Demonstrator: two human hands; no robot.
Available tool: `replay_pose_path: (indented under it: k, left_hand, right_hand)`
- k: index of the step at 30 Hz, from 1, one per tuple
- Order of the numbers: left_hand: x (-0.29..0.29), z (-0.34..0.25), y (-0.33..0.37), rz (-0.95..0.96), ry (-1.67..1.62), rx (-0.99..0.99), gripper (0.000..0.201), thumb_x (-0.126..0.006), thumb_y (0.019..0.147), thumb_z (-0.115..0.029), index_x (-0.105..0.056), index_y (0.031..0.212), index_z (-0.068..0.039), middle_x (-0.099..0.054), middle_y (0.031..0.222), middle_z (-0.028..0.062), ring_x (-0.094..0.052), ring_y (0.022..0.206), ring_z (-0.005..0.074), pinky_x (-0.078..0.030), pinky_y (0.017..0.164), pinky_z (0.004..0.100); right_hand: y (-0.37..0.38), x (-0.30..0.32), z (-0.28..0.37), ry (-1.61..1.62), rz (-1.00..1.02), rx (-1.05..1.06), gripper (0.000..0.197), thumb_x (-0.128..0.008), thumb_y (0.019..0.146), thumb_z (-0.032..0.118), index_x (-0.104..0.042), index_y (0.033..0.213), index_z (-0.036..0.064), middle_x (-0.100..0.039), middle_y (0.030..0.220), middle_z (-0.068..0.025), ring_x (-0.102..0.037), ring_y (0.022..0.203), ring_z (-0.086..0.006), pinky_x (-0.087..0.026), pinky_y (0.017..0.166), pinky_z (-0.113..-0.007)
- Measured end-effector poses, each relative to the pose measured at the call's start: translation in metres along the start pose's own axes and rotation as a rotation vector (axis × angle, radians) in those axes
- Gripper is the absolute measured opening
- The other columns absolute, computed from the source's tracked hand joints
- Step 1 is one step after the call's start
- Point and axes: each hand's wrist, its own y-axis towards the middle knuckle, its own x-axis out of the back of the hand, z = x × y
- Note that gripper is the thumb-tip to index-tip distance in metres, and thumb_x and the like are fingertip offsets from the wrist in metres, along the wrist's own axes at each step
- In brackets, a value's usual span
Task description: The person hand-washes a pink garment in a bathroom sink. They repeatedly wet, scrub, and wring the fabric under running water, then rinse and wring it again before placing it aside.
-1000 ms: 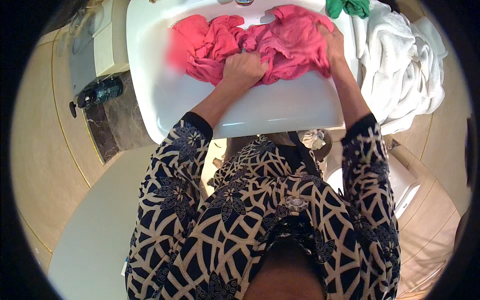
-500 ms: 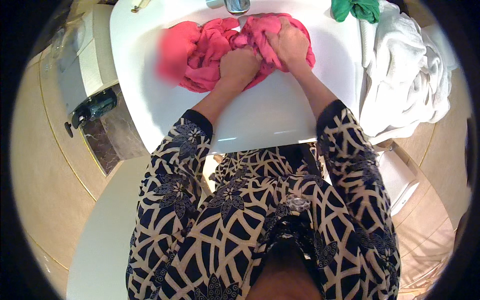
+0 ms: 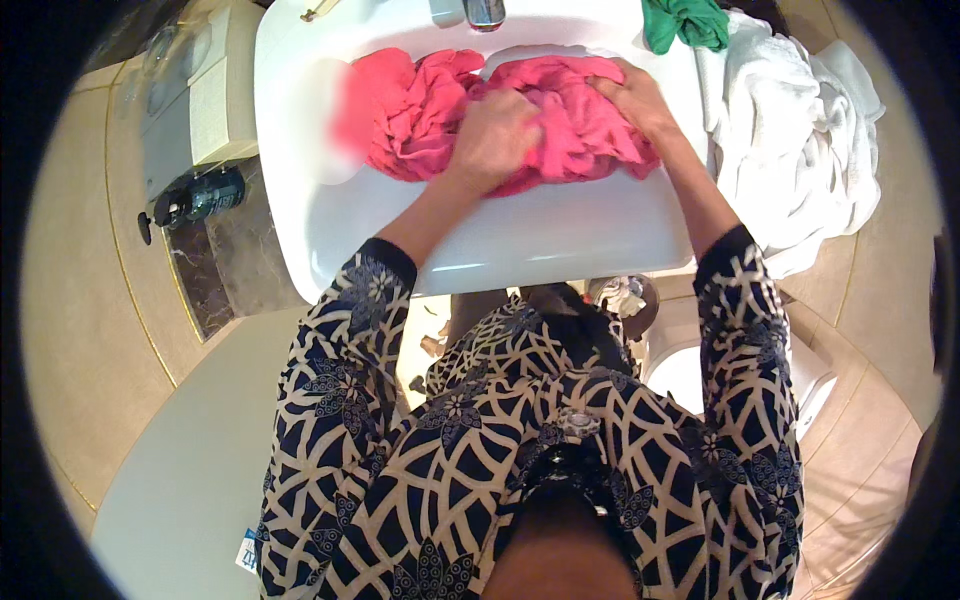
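A wet-looking, bunched pink-red cloth [image 3: 575, 115] lies across the white washbasin [image 3: 480, 245], in folds from left to right. My left hand [image 3: 493, 142] is closed in a fist on the middle of the cloth, a little blurred by motion, with a fold pinched at its fingers. At the cloth's right end, my right hand [image 3: 637, 100] grips its edge, fingers curled over the top; part of the fingers is hidden in the folds. The cloth's left end is smeared in the picture.
A chrome tap [image 3: 485, 12] stands at the basin's back. On the right are a heap of white cloth [image 3: 790, 140] and a green cloth [image 3: 688, 22]. A dark pump bottle [image 3: 205, 195] and a pale box [image 3: 222, 90] are at the left. Below the basin is a bin [image 3: 630, 300].
My right hand has moved right and slightly down, drawing the cloth's right end outward. My left hand has shifted slightly right, so the hands are farther apart. The view has shifted a little.
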Motion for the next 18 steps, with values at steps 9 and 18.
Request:
replay_pose_path:
  k: [9, 18]
  left_hand:
    - [-0.004, 0.052, 0.018, -0.196, -0.996, 0.615, 0.052, -0.047, 0.073, -0.019, -0.04, 0.121, 0.001, -0.044, 0.122, 0.0117, -0.042, 0.113, 0.0224, -0.031, 0.096, 0.0319]
    - [-0.017, -0.03, -0.022, -0.041, -0.143, 0.403, 0.049, -0.05, 0.067, -0.018, -0.044, 0.113, 0.0, -0.046, 0.116, 0.016, -0.044, 0.108, 0.031, -0.036, 0.086, 0.0376]
  right_hand:
    - [0.016, -0.041, 0.002, 0.218, 0.317, 0.198, 0.039, -0.052, 0.071, 0.012, -0.055, 0.109, 0.0046, -0.062, 0.097, -0.0143, -0.058, 0.089, -0.0255, -0.044, 0.082, -0.031]
    - [-0.075, -0.059, 0.011, -0.043, -0.146, 0.455, 0.036, -0.058, 0.064, 0.017, -0.055, 0.099, 0.009, -0.055, 0.097, -0.0125, -0.055, 0.087, -0.0314, -0.042, 0.075, -0.042]
